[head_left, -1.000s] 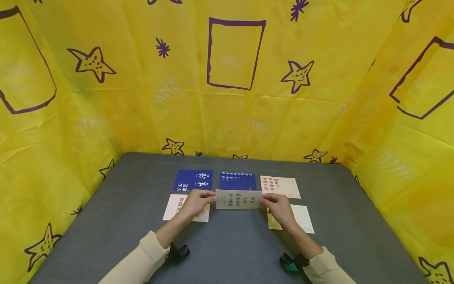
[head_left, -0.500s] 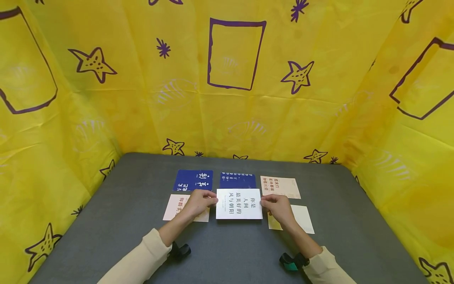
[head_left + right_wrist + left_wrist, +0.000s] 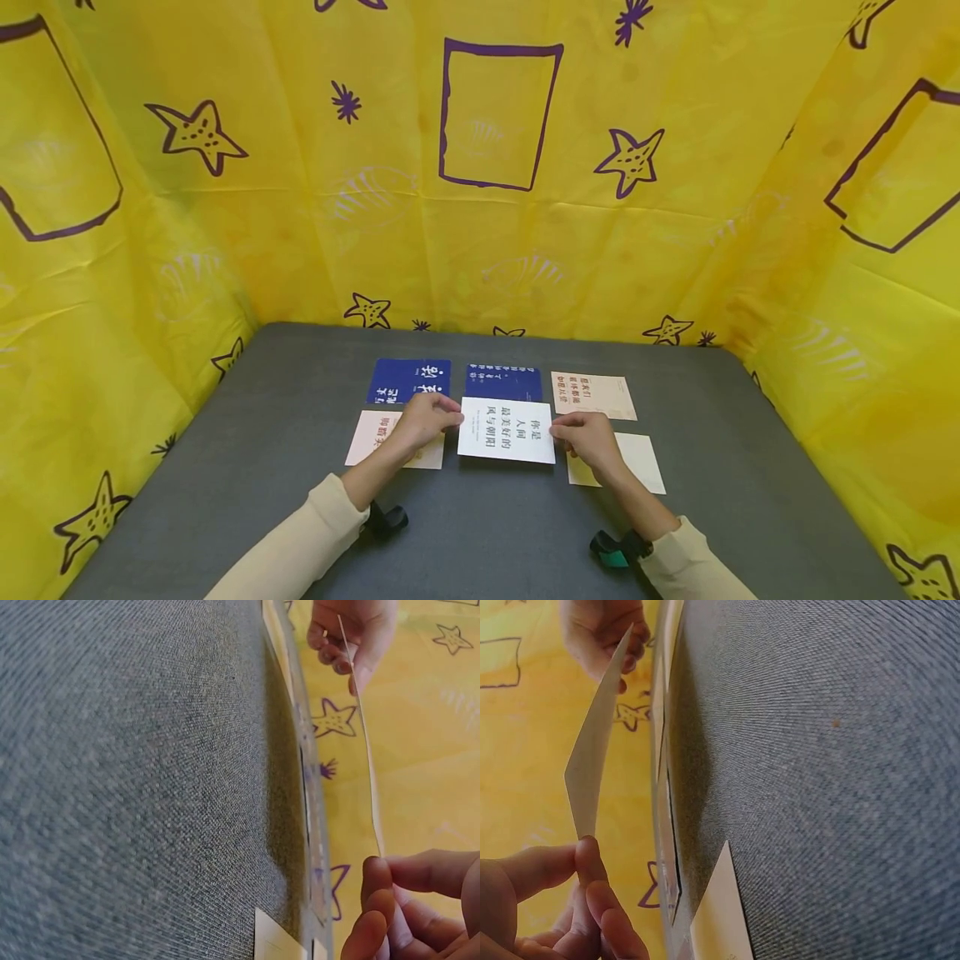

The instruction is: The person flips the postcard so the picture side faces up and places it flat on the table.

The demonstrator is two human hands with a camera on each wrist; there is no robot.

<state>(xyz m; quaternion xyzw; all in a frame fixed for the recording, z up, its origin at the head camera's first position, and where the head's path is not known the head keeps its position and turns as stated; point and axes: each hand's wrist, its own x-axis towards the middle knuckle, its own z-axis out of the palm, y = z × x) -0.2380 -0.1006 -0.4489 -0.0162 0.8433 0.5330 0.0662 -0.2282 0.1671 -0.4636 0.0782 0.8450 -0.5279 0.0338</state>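
A white postcard (image 3: 506,430) with dark Chinese characters is held above the table between both hands, its print turned sideways in the head view. My left hand (image 3: 423,423) pinches its left edge between thumb and fingers. The right edge is pinched the same way by my right hand (image 3: 590,442). In the left wrist view the card (image 3: 596,750) stands off the table surface, its shadow falling below. From the right wrist the card (image 3: 367,765) appears nearly edge-on. Under my left wrist lies a pink card (image 3: 363,440), partly covered; a pale card (image 3: 637,462) lies beneath my right hand.
Two blue cards lie behind: one at the left (image 3: 405,379) and a middle blue card (image 3: 510,383), partly hidden by the held one. A cream card (image 3: 596,395) with reddish print is at the back right. Yellow patterned cloth (image 3: 480,250) walls in the grey table (image 3: 480,533).
The postcard has tipped from steeply slanted to facing up toward the head camera. Its left end then rose a little as my left hand moved slightly up. The cards on the table stayed put.
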